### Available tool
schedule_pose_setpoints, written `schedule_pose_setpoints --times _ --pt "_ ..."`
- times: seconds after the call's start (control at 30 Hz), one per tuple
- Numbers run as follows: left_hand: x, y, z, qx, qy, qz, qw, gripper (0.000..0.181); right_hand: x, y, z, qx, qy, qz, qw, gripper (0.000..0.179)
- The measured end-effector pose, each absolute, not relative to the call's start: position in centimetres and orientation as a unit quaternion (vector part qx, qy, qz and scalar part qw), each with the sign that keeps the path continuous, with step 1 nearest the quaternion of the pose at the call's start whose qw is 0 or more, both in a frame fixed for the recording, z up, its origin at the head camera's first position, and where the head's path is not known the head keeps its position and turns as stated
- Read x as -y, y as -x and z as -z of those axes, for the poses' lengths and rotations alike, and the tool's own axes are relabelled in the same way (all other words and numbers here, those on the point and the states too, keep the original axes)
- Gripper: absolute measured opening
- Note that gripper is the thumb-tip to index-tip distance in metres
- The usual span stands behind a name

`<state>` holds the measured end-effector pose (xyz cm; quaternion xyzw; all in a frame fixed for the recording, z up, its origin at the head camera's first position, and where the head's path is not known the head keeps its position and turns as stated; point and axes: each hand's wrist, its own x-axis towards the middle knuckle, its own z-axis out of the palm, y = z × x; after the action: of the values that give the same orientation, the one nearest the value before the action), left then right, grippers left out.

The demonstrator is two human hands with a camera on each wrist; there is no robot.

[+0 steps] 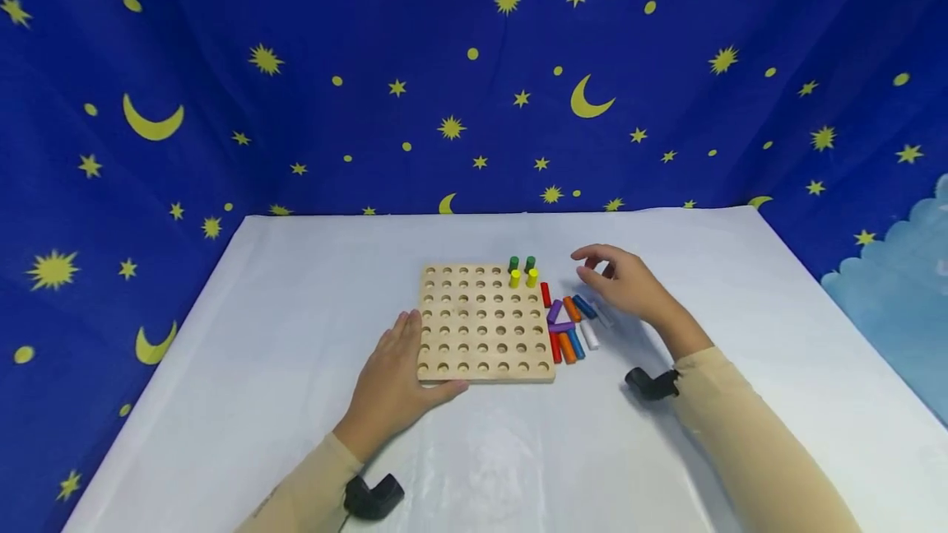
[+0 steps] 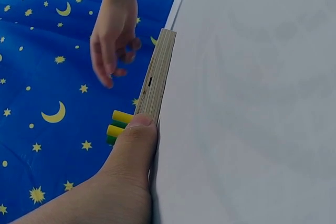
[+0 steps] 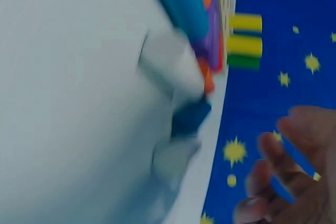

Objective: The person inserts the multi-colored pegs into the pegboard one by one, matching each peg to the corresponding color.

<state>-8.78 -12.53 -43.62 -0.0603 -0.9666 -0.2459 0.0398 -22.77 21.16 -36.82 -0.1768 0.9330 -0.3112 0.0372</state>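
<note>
A square wooden pegboard (image 1: 481,323) with rows of round holes lies on the table. Two green pegs (image 1: 514,263) and two yellow pegs (image 1: 532,277) stand upright in its far right corner. My left hand (image 1: 388,377) rests against the near left corner, fingers along the left side and thumb on the front edge. In the left wrist view that thumb (image 2: 137,137) presses the board's side. Above the loose pegs on the right, my right hand (image 1: 625,282) hovers with loosely bent fingers and nothing in them; the right wrist view shows these fingers (image 3: 268,177) apart from the pegs.
Several loose pegs lie along the board's right side: red (image 1: 546,295), purple (image 1: 561,326), orange (image 1: 567,347), blue (image 1: 584,306) and white (image 1: 589,335). A white sheet covers the table (image 1: 311,311). Behind it hangs a blue star-patterned cloth (image 1: 355,105).
</note>
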Motion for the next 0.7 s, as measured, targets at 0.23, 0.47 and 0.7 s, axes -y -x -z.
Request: schedule_pose_setpoints --times 0.23,0.47,0.7 --pt "13.9 8.6 42.6 0.97 0.051 0.234 0.041 0.13 -22.6 22.7 36.9 -0.936 0.199 0.25 0.15 0.053" --pt "13.1 8.8 42.8 0.968 0.047 0.245 0.025 0.131 -23.5 22.0 36.9 -0.939 0.202 0.201 0.193 0.056" --pt "12.3 8.4 43.2 0.966 0.044 0.253 0.014 0.131 -24.4 21.0 38.3 -0.946 0.2 0.201 0.159 0.046"
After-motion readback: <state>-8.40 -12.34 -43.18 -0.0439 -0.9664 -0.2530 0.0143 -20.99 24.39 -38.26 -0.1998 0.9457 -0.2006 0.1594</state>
